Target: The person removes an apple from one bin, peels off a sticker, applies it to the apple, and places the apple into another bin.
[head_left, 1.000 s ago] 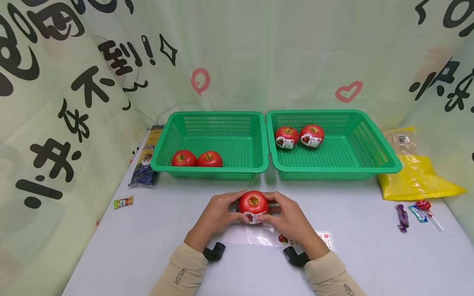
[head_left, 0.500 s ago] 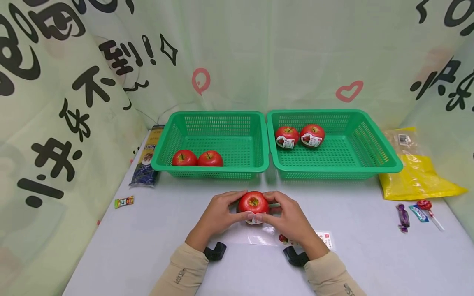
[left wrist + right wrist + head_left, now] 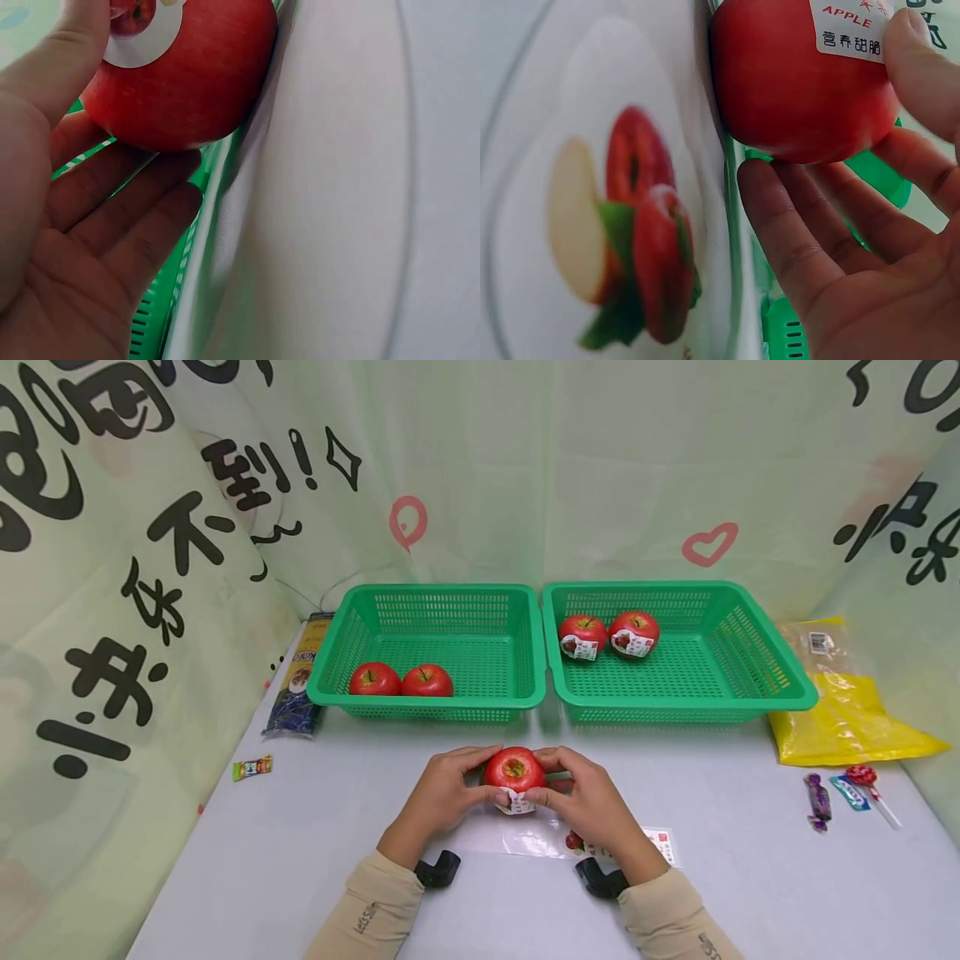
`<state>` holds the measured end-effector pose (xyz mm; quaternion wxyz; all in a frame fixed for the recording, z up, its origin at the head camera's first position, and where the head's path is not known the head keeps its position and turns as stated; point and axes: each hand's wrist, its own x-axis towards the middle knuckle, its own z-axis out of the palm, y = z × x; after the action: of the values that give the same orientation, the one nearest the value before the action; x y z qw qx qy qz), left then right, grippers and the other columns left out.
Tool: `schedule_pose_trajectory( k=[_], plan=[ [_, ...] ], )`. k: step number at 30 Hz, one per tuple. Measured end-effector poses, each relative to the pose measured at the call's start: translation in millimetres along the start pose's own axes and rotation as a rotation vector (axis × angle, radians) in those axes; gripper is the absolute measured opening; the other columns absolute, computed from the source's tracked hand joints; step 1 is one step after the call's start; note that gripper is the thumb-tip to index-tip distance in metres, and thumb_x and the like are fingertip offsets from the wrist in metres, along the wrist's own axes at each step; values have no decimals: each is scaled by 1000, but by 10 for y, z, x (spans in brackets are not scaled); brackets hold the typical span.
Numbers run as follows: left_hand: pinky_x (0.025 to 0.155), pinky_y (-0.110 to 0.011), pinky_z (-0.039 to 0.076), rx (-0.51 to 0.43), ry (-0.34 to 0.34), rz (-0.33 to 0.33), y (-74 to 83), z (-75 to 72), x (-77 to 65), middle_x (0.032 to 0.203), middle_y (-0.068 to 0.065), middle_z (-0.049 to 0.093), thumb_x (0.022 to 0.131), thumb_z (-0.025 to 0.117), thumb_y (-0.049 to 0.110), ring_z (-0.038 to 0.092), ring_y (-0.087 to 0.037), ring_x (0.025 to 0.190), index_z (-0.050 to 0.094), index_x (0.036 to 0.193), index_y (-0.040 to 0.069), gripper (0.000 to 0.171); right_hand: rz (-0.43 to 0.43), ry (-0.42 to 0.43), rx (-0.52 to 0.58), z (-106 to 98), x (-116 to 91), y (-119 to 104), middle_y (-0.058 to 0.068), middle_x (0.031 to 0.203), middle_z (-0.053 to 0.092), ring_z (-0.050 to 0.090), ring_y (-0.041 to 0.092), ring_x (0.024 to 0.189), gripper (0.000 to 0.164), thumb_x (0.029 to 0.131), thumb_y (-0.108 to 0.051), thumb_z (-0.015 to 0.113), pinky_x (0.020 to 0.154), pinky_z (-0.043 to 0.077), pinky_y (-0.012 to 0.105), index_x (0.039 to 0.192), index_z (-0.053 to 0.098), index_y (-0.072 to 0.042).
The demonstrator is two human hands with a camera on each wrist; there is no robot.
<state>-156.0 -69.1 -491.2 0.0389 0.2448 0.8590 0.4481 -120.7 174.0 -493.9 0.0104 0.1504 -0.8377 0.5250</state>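
Apple (image 3: 514, 767) sits grasped between left hand (image 3: 450, 789) and right hand (image 3: 583, 793), fingers (image 3: 791, 225) half-curved, thumbs (image 3: 924, 71) at its label (image 3: 517, 803).

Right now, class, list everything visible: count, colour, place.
baskets: 2, green, back
held apple: 1, red, centre
apples: 2, red, left basket
labelled apples: 2, red, right basket
sheet: 1, translucent, front
pouch: 1, blue-gold, left
bag: 1, yellow, right
packet: 1, multicoloured, left
wrapped sweets: 2, purple/blue, right
lollipop: 1, red, right
table: 1, white, below
curtain: 1, pale green, behind
wrist devices: 2, black, front
sleeves: 2, beige, front
left hand: 1, on apple
right hand: 1, on apple
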Motion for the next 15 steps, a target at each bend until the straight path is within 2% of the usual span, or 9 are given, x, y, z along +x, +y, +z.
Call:
schedule_pose_trajectory(
  k=[6,9,15],
  plan=[
    [114,-46,52,16,-39,8,-5,-27,-5,141,-8,70,70,98,31,63,-28,136,65,145,9,85,16,-37,-20,4,-19,3,8,139,68,72,27,115,60,76,-24,97,94,64,35,125,63,-14],
    [114,-45,52,34,-63,30,-17,-23,-3,143,-7,69,68,101,33,62,-27,137,63,147,8,91,-13,-41,-49,13,-24,5,6,137,67,70,25,117,64,75,-23,98,95,63,35,127,61,-14],
    [112,-43,54,58,-54,61,8,-1,-7,141,-5,69,73,100,27,64,-23,133,63,145,10,83,-95,-34,-134,16,-28,3,5,136,67,69,22,117,65,76,-19,97,93,64,34,129,59,-13]
  ],
)
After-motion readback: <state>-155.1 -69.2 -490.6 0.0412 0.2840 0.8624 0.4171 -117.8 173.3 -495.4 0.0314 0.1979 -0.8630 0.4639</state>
